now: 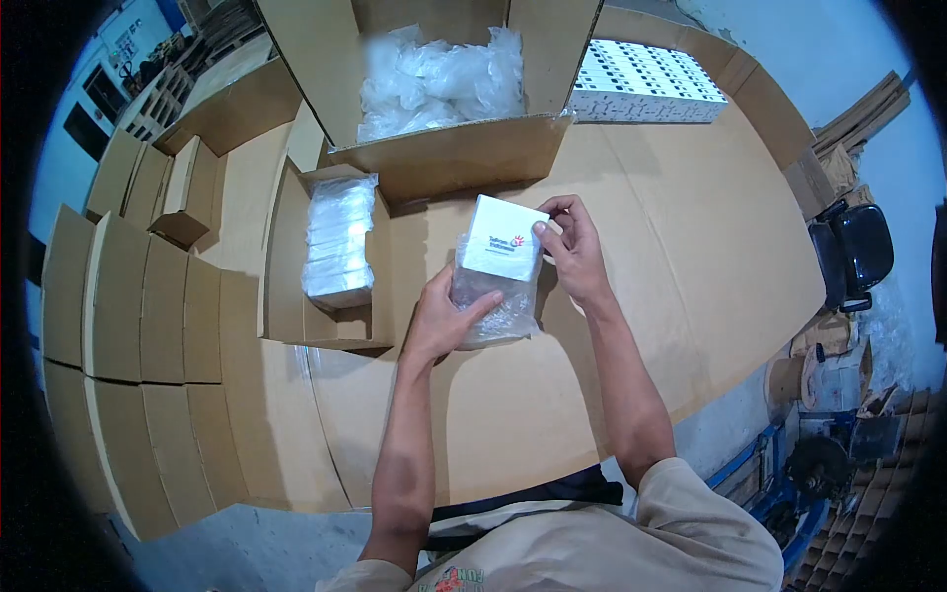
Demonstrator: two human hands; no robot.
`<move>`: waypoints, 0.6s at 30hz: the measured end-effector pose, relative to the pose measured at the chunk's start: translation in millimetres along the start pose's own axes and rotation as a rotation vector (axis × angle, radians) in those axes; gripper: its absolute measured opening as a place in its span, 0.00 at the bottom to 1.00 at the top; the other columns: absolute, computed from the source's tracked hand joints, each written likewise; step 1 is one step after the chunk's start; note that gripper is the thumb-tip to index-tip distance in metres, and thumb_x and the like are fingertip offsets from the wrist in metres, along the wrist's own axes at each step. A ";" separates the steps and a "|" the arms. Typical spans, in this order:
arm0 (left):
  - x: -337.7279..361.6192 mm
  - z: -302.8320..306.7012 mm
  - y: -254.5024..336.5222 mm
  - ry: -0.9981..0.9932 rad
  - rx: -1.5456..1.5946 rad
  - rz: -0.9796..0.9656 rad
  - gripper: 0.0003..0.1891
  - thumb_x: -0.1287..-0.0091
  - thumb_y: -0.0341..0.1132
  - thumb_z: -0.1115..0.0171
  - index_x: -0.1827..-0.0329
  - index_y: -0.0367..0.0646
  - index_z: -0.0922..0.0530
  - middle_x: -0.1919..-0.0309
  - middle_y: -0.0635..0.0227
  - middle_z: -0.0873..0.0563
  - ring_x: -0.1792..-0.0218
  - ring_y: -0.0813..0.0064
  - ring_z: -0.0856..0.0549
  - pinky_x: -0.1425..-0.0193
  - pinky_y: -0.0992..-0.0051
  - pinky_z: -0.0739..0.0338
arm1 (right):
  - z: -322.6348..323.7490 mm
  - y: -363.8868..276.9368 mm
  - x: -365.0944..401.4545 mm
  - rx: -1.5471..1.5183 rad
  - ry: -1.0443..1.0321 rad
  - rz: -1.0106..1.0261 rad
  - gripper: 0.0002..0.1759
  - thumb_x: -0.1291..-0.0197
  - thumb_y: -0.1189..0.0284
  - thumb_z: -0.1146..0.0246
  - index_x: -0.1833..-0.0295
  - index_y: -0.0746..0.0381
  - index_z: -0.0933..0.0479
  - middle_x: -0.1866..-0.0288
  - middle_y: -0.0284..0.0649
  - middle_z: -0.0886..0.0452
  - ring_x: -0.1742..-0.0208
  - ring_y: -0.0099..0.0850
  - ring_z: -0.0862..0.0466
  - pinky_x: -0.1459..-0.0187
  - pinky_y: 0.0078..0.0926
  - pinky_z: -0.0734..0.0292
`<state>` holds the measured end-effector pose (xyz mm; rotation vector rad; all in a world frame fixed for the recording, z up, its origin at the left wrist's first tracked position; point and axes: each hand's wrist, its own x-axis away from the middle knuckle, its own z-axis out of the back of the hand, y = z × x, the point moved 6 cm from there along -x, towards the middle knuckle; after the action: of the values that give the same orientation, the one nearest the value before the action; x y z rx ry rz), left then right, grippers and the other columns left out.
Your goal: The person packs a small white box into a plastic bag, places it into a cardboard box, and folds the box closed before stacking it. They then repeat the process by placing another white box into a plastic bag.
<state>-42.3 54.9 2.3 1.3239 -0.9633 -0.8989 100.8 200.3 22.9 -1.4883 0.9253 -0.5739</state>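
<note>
A white box point(505, 237) with a small printed logo is partly inside a clear bubble-wrap bag point(505, 314), its upper part sticking out. My left hand point(446, 314) is closed round the bag's lower left side, thumb across the front. At the box's upper right corner, my right hand point(572, 245) pinches the edge between thumb and fingers. Left of my hands, an open cardboard box point(286, 266) holds a row of wrapped packages point(340, 237). Beyond them stands a large open carton point(454, 163) filled with clear plastic bags point(444, 79).
Many white boxes point(641, 104) with dark marks stand in a block at the back right of the cardboard-covered table point(691, 257). Brown cartons point(148, 296) are stacked at the left. A black chair point(856, 252) stands beyond the right edge.
</note>
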 end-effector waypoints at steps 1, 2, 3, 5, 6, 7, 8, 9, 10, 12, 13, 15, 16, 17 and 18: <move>-1.0 -0.8 0.3 0.008 0.046 -0.022 0.20 0.32 0.34 0.25 0.40 0.34 0.18 0.50 0.64 0.10 0.51 0.76 0.13 0.41 0.71 0.19 | -0.3 -1.0 0.3 0.023 -0.001 0.004 0.13 0.26 0.77 0.37 0.42 0.65 0.31 0.48 0.40 0.23 0.46 0.24 0.21 0.49 0.23 0.20; -2.1 -1.1 0.0 0.016 0.091 -0.044 0.19 0.29 0.35 0.27 0.40 0.34 0.18 0.50 0.65 0.11 0.52 0.77 0.14 0.41 0.73 0.20 | -1.1 -2.1 0.5 0.040 -0.005 0.018 0.13 0.26 0.77 0.37 0.42 0.65 0.31 0.48 0.40 0.23 0.46 0.24 0.21 0.50 0.23 0.19; -4.0 0.5 -5.8 0.023 0.129 -0.008 0.17 0.26 0.36 0.30 0.41 0.34 0.18 0.51 0.66 0.11 0.53 0.79 0.14 0.42 0.74 0.21 | -2.1 -3.2 0.6 0.056 -0.010 0.031 0.13 0.26 0.77 0.37 0.42 0.65 0.31 0.47 0.40 0.23 0.47 0.24 0.20 0.52 0.22 0.19; -7.8 5.4 -18.1 0.037 0.203 0.063 0.16 0.21 0.38 0.35 0.41 0.34 0.17 0.52 0.68 0.11 0.55 0.82 0.16 0.44 0.77 0.22 | -3.1 -3.0 0.4 0.078 -0.034 0.038 0.14 0.27 0.77 0.36 0.42 0.65 0.31 0.47 0.40 0.23 0.47 0.24 0.20 0.54 0.21 0.19; -7.8 6.4 -15.1 0.069 0.175 0.040 0.16 0.20 0.39 0.37 0.41 0.34 0.17 0.53 0.68 0.11 0.56 0.82 0.16 0.46 0.77 0.22 | -3.4 -1.7 0.3 0.084 -0.053 0.030 0.15 0.27 0.77 0.36 0.41 0.65 0.32 0.47 0.40 0.23 0.47 0.24 0.20 0.55 0.21 0.19; -7.1 6.6 -10.6 0.101 0.146 0.017 0.17 0.19 0.40 0.38 0.42 0.33 0.16 0.54 0.69 0.11 0.57 0.83 0.17 0.47 0.77 0.22 | -3.6 -0.7 0.3 0.090 -0.073 0.022 0.16 0.27 0.77 0.36 0.40 0.65 0.32 0.46 0.41 0.23 0.46 0.24 0.20 0.55 0.20 0.19; -6.7 7.4 -7.6 0.133 0.118 -0.005 0.17 0.18 0.41 0.40 0.42 0.33 0.16 0.55 0.69 0.11 0.57 0.84 0.17 0.49 0.77 0.23 | -2.6 1.8 0.5 0.096 -0.085 -0.019 0.18 0.28 0.77 0.35 0.37 0.65 0.32 0.44 0.42 0.23 0.46 0.25 0.19 0.55 0.21 0.18; -7.8 9.8 -13.1 0.172 0.136 0.012 0.17 0.18 0.41 0.40 0.43 0.33 0.16 0.56 0.69 0.11 0.58 0.84 0.17 0.49 0.77 0.22 | -3.2 1.2 1.0 0.101 -0.098 -0.059 0.21 0.28 0.77 0.34 0.35 0.65 0.33 0.43 0.44 0.22 0.45 0.26 0.18 0.54 0.22 0.18; -9.9 12.4 -21.7 0.210 0.154 0.030 0.18 0.18 0.41 0.39 0.43 0.33 0.15 0.57 0.69 0.11 0.58 0.84 0.17 0.49 0.77 0.22 | -4.2 0.7 1.8 0.107 -0.110 -0.100 0.24 0.29 0.77 0.34 0.32 0.65 0.33 0.41 0.46 0.22 0.45 0.28 0.17 0.53 0.23 0.17; -11.6 14.5 -29.1 0.259 0.195 0.051 0.18 0.18 0.42 0.39 0.43 0.33 0.15 0.58 0.69 0.11 0.58 0.84 0.17 0.50 0.77 0.22 | -14.2 -11.9 9.5 0.151 -0.176 -0.147 0.31 0.32 0.78 0.31 0.27 0.63 0.36 0.37 0.51 0.22 0.44 0.30 0.15 0.51 0.25 0.16; -11.8 14.2 -29.9 0.270 0.218 0.055 0.18 0.18 0.42 0.40 0.43 0.33 0.15 0.58 0.69 0.11 0.58 0.84 0.17 0.50 0.77 0.22 | -20.1 -16.3 12.2 0.173 -0.209 -0.171 0.35 0.33 0.78 0.30 0.25 0.62 0.38 0.36 0.53 0.22 0.44 0.32 0.14 0.50 0.26 0.15; -13.6 14.3 -35.5 0.272 0.243 0.052 0.19 0.17 0.43 0.42 0.42 0.33 0.15 0.56 0.67 0.10 0.56 0.82 0.16 0.49 0.75 0.21 | -24.1 -5.7 9.6 0.087 -0.205 -0.141 0.39 0.36 0.80 0.29 0.23 0.60 0.39 0.38 0.55 0.20 0.45 0.33 0.13 0.49 0.29 0.14; -15.8 15.3 -40.7 0.262 0.244 0.045 0.20 0.17 0.43 0.44 0.41 0.32 0.16 0.54 0.64 0.10 0.53 0.80 0.15 0.47 0.74 0.20 | -24.5 -2.1 8.7 0.044 -0.203 -0.127 0.41 0.37 0.81 0.28 0.22 0.59 0.40 0.39 0.56 0.18 0.46 0.33 0.12 0.48 0.30 0.14; -16.8 16.2 -45.2 0.254 0.244 0.039 0.21 0.16 0.44 0.46 0.40 0.31 0.17 0.53 0.62 0.10 0.51 0.78 0.14 0.45 0.73 0.19 | -22.6 1.5 9.2 0.064 -0.208 -0.137 0.41 0.37 0.81 0.28 0.22 0.59 0.39 0.41 0.54 0.17 0.46 0.33 0.12 0.48 0.30 0.14; -15.0 17.6 -38.2 0.289 0.174 0.017 0.22 0.15 0.45 0.47 0.41 0.31 0.16 0.54 0.62 0.10 0.53 0.78 0.15 0.46 0.72 0.20 | -23.2 1.2 9.1 0.084 -0.215 -0.147 0.41 0.38 0.82 0.28 0.22 0.59 0.39 0.44 0.53 0.16 0.46 0.33 0.12 0.48 0.30 0.14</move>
<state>-63.6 60.7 -36.5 1.5421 -0.8382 -0.5995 87.0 179.6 23.6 -1.5169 0.6217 -0.5404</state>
